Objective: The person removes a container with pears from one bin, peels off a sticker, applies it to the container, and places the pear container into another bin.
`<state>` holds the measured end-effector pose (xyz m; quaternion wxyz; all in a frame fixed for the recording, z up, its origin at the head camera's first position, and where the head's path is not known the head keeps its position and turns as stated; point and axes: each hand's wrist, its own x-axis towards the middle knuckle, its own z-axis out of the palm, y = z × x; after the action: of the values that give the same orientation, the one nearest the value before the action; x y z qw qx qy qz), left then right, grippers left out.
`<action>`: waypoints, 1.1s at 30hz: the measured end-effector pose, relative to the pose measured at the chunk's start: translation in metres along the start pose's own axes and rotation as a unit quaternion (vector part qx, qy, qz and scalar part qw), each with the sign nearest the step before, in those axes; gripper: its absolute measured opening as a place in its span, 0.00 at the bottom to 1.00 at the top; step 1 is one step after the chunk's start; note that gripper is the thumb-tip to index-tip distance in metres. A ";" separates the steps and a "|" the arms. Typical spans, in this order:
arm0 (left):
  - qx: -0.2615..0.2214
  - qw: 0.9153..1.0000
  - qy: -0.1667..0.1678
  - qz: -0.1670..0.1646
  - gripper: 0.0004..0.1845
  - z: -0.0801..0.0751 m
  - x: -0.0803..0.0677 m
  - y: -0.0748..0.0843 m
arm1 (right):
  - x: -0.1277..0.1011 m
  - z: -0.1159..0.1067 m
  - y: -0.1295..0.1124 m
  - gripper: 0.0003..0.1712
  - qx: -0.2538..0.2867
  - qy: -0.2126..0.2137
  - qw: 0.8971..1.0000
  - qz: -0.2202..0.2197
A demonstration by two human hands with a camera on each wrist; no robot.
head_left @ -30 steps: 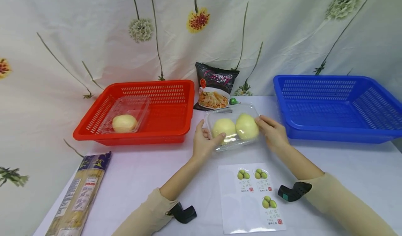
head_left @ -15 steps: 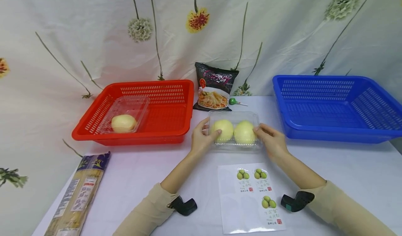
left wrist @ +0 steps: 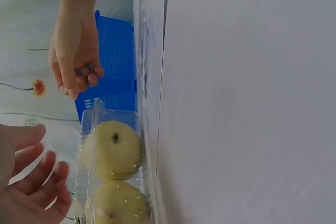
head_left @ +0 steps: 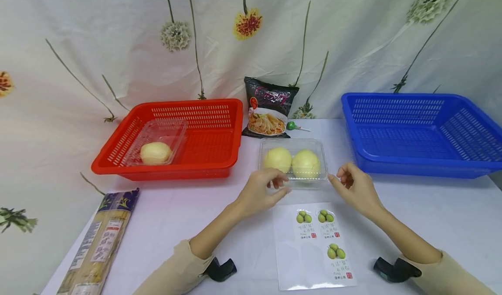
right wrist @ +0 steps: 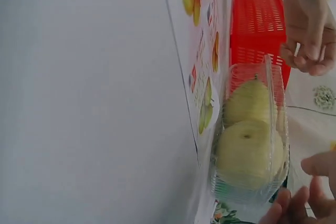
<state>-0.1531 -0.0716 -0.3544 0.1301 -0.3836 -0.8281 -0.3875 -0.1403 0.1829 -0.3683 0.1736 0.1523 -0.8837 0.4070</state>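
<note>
Our left hand [head_left: 262, 192] and right hand [head_left: 354, 187] hovered loosely curled, holding nothing; just beyond our fingertips sat the clear pear clamshell [head_left: 292, 161], seemingly light, slippery, crushable, best gripped at both short ends.

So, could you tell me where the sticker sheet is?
In the head view, the sticker sheet lies flat on the table between both forearms, just nearer than the clear pear box.

The print on the sticker sheet [head_left: 313, 247] is too small to read, as is the label on the noodle pack [head_left: 96, 247], whose near end the head view's bottom edge cuts off. The left hand [head_left: 260, 192] hides the near left corner of the pear box [head_left: 292, 162]. The blue basket [head_left: 421, 131] runs off the right edge.
</note>
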 end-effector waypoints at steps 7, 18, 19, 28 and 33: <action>0.025 0.953 -0.293 -0.078 0.25 0.009 -0.002 0.009 | -0.013 -0.013 0.006 0.10 -0.008 -0.204 0.976 -0.073; 0.131 0.918 -0.360 -0.105 0.37 0.017 -0.004 0.007 | -0.011 -0.003 0.010 0.24 -0.040 -0.316 0.946 -0.069; 0.132 0.917 -0.360 -0.109 0.37 0.018 -0.004 0.006 | -0.010 -0.002 0.010 0.23 -0.040 -0.318 0.945 -0.066; 0.092 0.920 -0.356 -0.137 0.37 0.018 -0.005 0.000 | -0.007 -0.001 0.010 0.15 -0.025 -0.331 0.942 -0.055; 0.081 0.920 -0.356 -0.144 0.36 0.018 -0.005 -0.001 | -0.008 -0.001 0.010 0.11 -0.011 -0.326 0.944 -0.051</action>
<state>-0.1491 -0.0607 -0.3695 -0.1992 -0.3612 -0.8947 -0.1714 -0.1370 0.1910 -0.3779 -0.1019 0.3195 -0.8876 0.3158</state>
